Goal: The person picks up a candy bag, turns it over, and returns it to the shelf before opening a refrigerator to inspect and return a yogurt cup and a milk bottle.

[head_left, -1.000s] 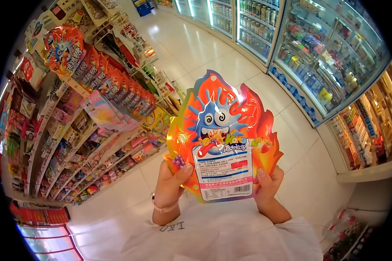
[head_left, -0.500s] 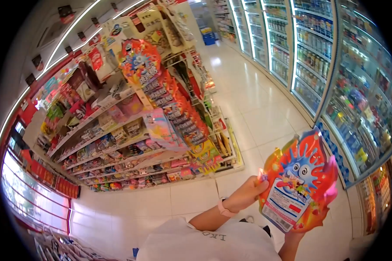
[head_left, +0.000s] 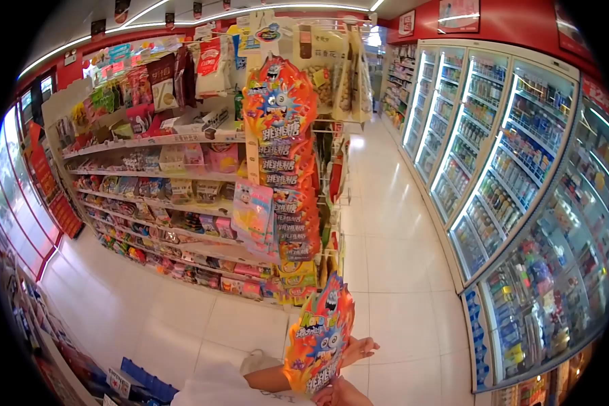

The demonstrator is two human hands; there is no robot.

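A flame-shaped popping candy packet point(head_left: 321, 335), orange and red with blue cartoon faces, stands tilted low in the head view, its printed front turned to me. My right hand point(head_left: 340, 392) grips its bottom edge, partly cut off by the frame. Behind the packet passes my left forearm, and my left hand point(head_left: 361, 349) shows past its right edge with fingers stretched out. Whether the left palm touches the packet is hidden. Matching popping candy packets point(head_left: 287, 155) hang in a column on the shelf end ahead.
Store shelves point(head_left: 155, 142) full of packaged snacks stand ahead and to the left. Glass-door drink fridges point(head_left: 494, 135) line the right side of a tiled aisle point(head_left: 399, 271). A blue crate point(head_left: 142, 382) sits at lower left, near glass windows point(head_left: 20, 183).
The packet has moved left and lower in view and turned from its back label to its front. My left hand has let go of its edge. The camera has levelled.
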